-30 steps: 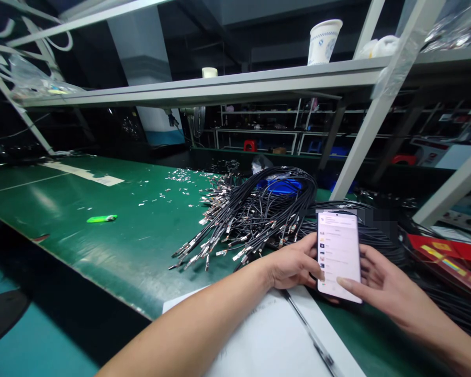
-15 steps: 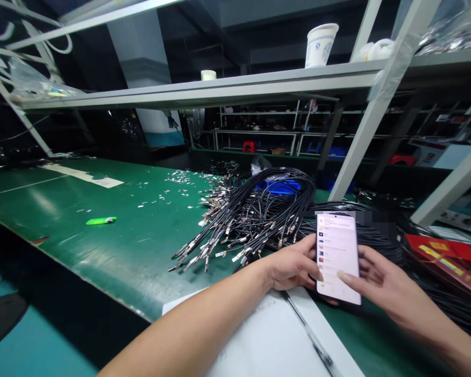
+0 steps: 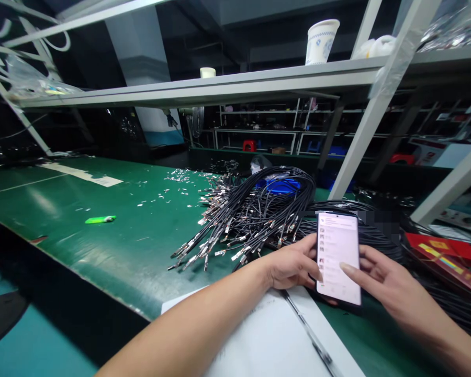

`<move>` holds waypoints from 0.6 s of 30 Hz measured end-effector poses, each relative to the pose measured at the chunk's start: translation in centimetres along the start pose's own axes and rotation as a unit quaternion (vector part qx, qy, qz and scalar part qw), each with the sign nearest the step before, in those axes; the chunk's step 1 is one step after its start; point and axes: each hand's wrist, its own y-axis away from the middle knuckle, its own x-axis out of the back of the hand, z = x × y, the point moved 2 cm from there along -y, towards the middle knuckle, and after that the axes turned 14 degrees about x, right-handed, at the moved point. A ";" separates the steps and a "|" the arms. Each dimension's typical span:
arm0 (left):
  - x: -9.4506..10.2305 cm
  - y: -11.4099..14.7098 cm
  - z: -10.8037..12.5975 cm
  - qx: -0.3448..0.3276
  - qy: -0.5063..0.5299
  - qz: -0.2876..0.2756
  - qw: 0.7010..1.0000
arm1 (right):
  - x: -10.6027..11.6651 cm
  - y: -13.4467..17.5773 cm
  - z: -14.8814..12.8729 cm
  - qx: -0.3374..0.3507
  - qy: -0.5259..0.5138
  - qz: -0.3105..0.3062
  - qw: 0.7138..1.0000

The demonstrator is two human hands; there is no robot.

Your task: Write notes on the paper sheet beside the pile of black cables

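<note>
A smartphone [image 3: 338,256] with a lit pale screen showing a list is held upright, tilted back, over the green table. My left hand [image 3: 296,264] grips its left edge, thumb at the lower left of the screen and some fingers hidden behind. On the other side, my right hand [image 3: 380,275] has its fingers curled at the phone's right edge, its thumb over the lower part of the screen. Below the hands lie white paper sheets [image 3: 255,340] with a black pen [image 3: 308,332] on them. Just behind the phone spreads a heap of black cables [image 3: 255,214] with metal connector ends.
A green lighter-like object [image 3: 101,220] lies on the green table [image 3: 141,209], with small scraps beyond it. Blue bins [image 3: 278,185] sit behind the cables. Red packets [image 3: 445,251] are at right. Overhead, a shelf [image 3: 180,93] carries a paper cup [image 3: 322,42]; a slanted post supports it.
The list on the phone's screen shows different entries. My right thumb has shifted slightly up and right over the screen. My left hand stays in place.
</note>
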 end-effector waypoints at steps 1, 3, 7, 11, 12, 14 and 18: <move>0.0 0.0 0.0 -0.001 -0.001 0.000 1.000 | 0.0 0.0 0.0 0.002 -0.001 -0.001 1.000; 0.1 -0.1 0.0 -0.001 -0.001 -0.001 1.000 | 0.0 0.0 0.1 0.007 -0.003 -0.002 1.000; 0.1 -0.1 -0.1 0.002 -0.001 0.003 1.000 | 0.1 0.0 0.3 0.014 0.000 0.002 1.000; 0.1 -0.2 -0.1 0.005 -0.001 0.003 1.000 | 0.1 0.0 0.4 0.018 0.007 0.002 1.000; 0.1 -0.3 -0.1 0.004 -0.001 0.003 1.000 | 0.1 0.0 0.4 0.018 0.009 0.001 1.000; 0.1 -0.3 -0.2 0.003 0.001 0.005 1.000 | 0.0 0.0 0.2 0.014 0.017 -0.004 1.000; 0.2 -0.3 -0.2 0.005 0.003 0.007 1.000 | 0.1 -0.1 -0.2 0.014 0.045 -0.005 0.999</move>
